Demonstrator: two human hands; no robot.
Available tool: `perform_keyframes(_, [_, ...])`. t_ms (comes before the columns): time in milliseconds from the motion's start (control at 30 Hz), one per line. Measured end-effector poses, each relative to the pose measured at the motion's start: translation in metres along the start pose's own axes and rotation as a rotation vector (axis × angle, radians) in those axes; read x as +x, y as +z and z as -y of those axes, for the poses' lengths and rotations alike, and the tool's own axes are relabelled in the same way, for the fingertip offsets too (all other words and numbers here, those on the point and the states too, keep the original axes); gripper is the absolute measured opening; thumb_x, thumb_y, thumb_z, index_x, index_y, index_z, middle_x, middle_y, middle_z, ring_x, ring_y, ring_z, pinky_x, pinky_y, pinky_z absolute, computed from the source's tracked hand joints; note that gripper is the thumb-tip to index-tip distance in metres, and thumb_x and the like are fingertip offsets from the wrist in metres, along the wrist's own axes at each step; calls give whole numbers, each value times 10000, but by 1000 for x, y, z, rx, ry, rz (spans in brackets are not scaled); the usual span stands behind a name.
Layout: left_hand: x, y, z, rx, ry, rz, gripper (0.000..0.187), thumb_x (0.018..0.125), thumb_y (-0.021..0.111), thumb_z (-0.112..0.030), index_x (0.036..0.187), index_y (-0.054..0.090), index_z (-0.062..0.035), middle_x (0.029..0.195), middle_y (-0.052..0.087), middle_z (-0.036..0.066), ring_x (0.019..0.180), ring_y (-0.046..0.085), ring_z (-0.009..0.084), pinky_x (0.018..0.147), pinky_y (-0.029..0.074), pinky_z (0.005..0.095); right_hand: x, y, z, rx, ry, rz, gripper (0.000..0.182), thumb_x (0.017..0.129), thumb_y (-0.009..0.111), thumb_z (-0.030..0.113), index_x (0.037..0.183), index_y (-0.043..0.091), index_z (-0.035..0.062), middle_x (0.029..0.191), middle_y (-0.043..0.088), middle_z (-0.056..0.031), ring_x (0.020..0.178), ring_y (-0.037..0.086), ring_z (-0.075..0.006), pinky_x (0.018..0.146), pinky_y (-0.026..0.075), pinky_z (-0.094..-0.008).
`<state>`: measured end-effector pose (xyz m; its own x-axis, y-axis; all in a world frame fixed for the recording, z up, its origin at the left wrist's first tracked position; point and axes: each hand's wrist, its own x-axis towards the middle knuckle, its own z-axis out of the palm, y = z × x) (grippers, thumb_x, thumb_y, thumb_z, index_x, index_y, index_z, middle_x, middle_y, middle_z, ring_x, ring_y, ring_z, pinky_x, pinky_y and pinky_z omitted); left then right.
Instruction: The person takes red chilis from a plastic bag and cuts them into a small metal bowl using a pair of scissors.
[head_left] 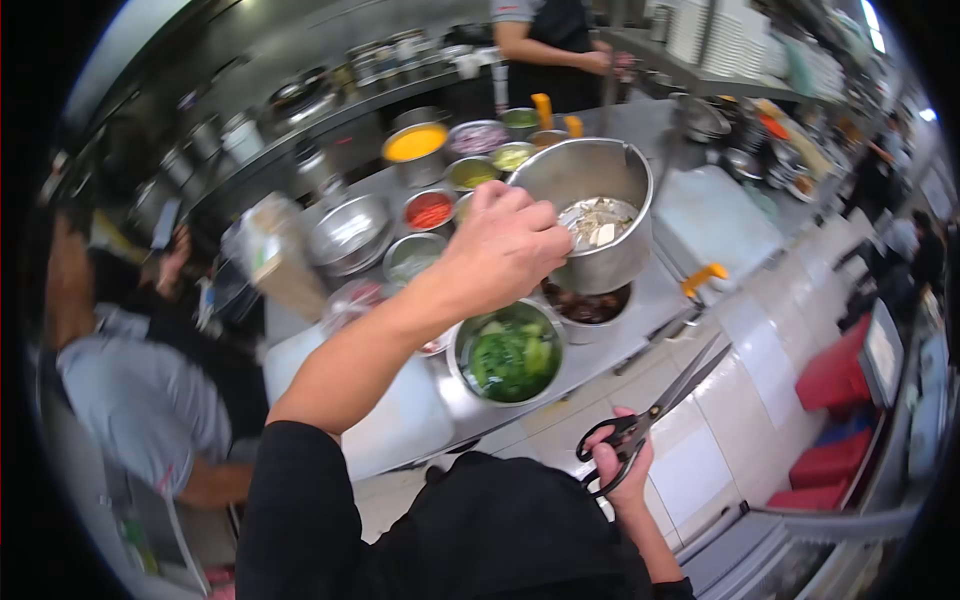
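Note:
My left hand point(512, 240) is closed on the near-left rim of a deep metal pot point(612, 262). Pale, cut-up pieces point(600, 222) lie at the bottom of the pot, in what looks like a little liquid. Under and in front of the pot is a container of dark brown food point(588, 304), partly hidden. Beside it stands a metal bowl of green leafy vegetables point(512, 356). Low on the right, my right hand point(624, 466) has its fingers in the handles of black-handled scissors point(672, 392), whose blades point up and right.
Behind the pot are containers of orange liquid point(415, 143), chopped red food point(430, 212) and purple pieces point(478, 138). White cutting boards point(722, 222) lie on the steel counter. One person point(150, 390) is at left, another point(550, 45) across the counter. Red bins point(835, 385) stand right.

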<state>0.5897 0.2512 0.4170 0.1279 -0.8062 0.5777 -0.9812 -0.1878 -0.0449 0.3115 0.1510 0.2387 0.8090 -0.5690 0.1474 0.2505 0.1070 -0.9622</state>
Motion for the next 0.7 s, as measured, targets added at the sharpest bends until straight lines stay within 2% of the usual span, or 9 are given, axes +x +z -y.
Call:
perform_keyframes(100, [-78,-74,8,111,-86,92,119,741,726,-165,794,627,-127,826,551,16,903,525,243,927,368,446,17,26,-8,44,21,154,649,808,761,205,1288,402,-46,831,639,-84,750,614,-154,697,512,-286])
perform_keyframes(167, [-130,-114,1,250,-221,248,114,734,727,-143,785,627,-121,825,546,20,917,522,243,928,365,447,27,45,-12,59,31,253,656,809,766,220,1290,407,-44,837,641,-82,760,614,-150,697,509,-283])
perform_keyframes(300, [-223,-157,-17,345,-494,305,113,718,725,-102,778,630,-105,822,547,30,897,528,245,924,368,448,37,88,-15,88,94,450,621,813,755,144,1298,413,-38,873,633,-73,764,598,-129,697,499,-269])
perform_keyframes(467, [-319,-161,-13,419,-726,367,114,725,716,-118,769,611,-109,813,579,29,864,556,242,918,378,467,34,138,-17,57,163,591,616,818,748,123,1307,406,-34,878,628,-61,775,590,-112,708,494,-254])
perform_keyframes(567, [-373,-142,4,389,-798,370,119,720,719,-126,775,614,-110,813,583,32,870,560,244,912,378,470,27,160,-23,24,194,666,602,819,749,116,1300,418,-31,876,627,-48,775,587,-101,713,491,-250])
perform_keyframes(700, [-408,-119,15,389,-805,417,134,722,725,-144,821,638,-121,849,604,38,888,567,252,920,377,458,16,183,-34,-37,321,659,561,810,760,98,1274,462,-8,858,616,-32,760,586,-92,704,484,-246])
